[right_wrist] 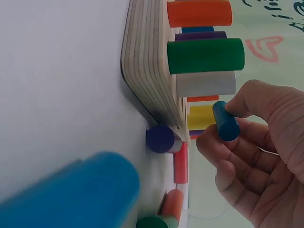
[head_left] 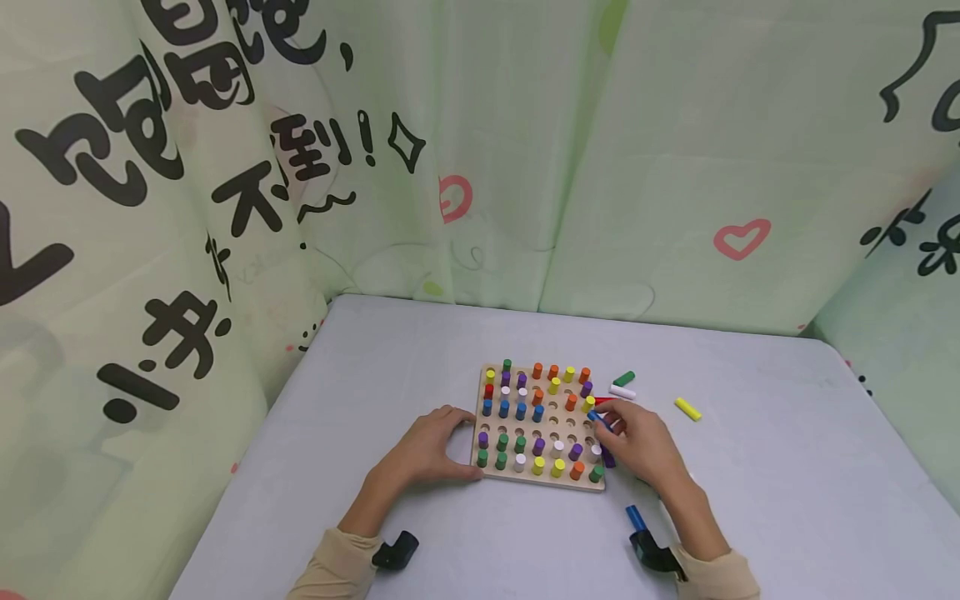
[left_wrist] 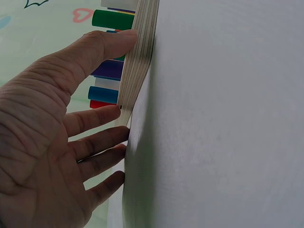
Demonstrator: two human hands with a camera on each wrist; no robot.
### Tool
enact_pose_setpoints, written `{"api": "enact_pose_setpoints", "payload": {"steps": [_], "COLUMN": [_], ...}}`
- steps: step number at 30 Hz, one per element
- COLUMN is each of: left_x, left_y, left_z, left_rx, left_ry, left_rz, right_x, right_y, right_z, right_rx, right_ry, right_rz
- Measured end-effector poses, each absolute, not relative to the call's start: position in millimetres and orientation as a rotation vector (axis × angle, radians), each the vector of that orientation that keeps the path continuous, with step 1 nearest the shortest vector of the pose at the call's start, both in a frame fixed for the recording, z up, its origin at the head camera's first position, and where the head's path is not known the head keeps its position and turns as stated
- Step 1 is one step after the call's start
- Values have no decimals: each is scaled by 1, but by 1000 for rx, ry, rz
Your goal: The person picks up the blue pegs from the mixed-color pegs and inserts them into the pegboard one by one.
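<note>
A wooden pegboard (head_left: 555, 422) lies on the table, holding rows of coloured pegs and some bare holes. My left hand (head_left: 435, 448) is at its left side, thumb and index fingertip touching the board's edge; the other fingers (left_wrist: 102, 140) stretch out loosely. Between thumb and fingertips, my right hand (head_left: 641, 437) pinches a blue peg (right_wrist: 225, 121) above the board's right side. In the right wrist view, the peg is tilted and clear of the holes. A row of blue pegs (head_left: 521, 411) stands in the board's middle left.
Loose green (head_left: 624, 378), white (head_left: 622, 392) and yellow pegs (head_left: 687, 409) lie right of the board. A purple peg (right_wrist: 160, 139) and a red peg (right_wrist: 180, 163) lie beside its edge. Another blue peg (head_left: 635, 517) shows by the right wrist camera. Printed curtains (head_left: 675, 167) surround the table.
</note>
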State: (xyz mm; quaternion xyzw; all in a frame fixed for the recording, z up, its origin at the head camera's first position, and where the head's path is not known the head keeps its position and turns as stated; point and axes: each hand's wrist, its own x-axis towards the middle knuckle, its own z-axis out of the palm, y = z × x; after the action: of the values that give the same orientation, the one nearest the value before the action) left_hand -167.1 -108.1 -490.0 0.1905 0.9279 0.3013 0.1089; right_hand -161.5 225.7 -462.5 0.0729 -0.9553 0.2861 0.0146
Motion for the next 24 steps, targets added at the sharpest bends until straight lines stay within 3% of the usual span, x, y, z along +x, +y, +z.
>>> {"api": "enact_pose_setpoints", "payload": {"steps": [24], "left_x": [-166], "left_y": [-108], "left_z": [-489], "left_rx": [543], "left_ry": [2733], "left_rz": [876], "right_x": [-165], "right_y": [204], "right_z": [-464], "right_rx": [253], "right_ry": [-2965], "right_rz": [1019]}}
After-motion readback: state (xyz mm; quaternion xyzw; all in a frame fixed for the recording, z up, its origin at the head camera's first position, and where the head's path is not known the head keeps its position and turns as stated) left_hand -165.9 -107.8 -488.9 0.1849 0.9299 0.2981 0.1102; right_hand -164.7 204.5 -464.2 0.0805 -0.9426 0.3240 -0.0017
